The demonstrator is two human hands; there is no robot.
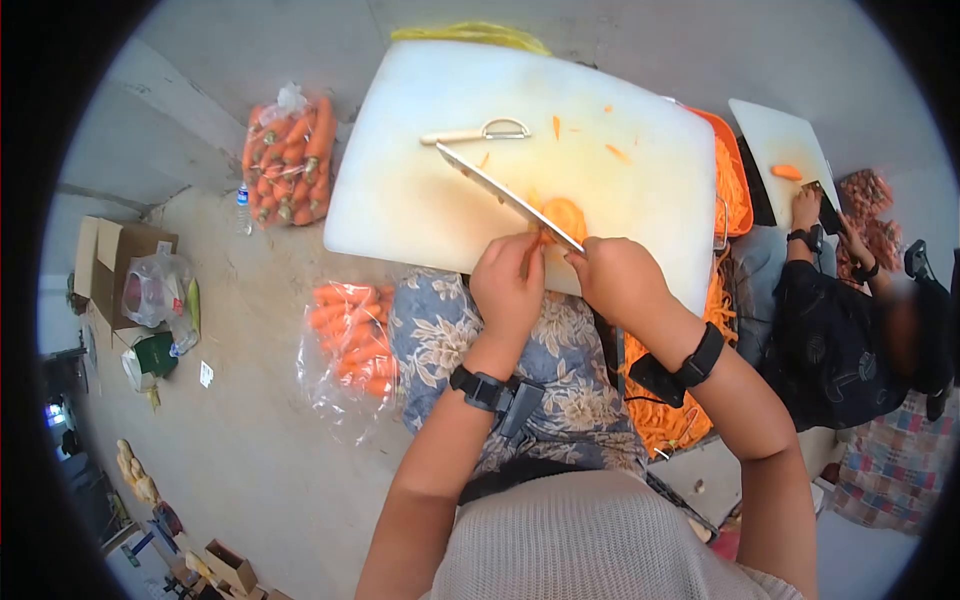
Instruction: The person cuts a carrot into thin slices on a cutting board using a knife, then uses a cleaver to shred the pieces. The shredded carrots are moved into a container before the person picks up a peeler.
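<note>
My right hand grips a kitchen knife near the board's front edge, its blade slanting away to the upper left. Close beside it, my left hand is closed at the fingertips around a carrot, mostly hidden by the fingers. Round orange carrot slices lie just beyond the blade on the white cutting board. A peeler with a pale handle rests past the knife tip. Small orange scraps are scattered on the board.
Carrots fill a bag on the floor at left; another open bag lies beside my leg. Carrot strips fill an orange basket and a container at right. A co-worker cuts at another board.
</note>
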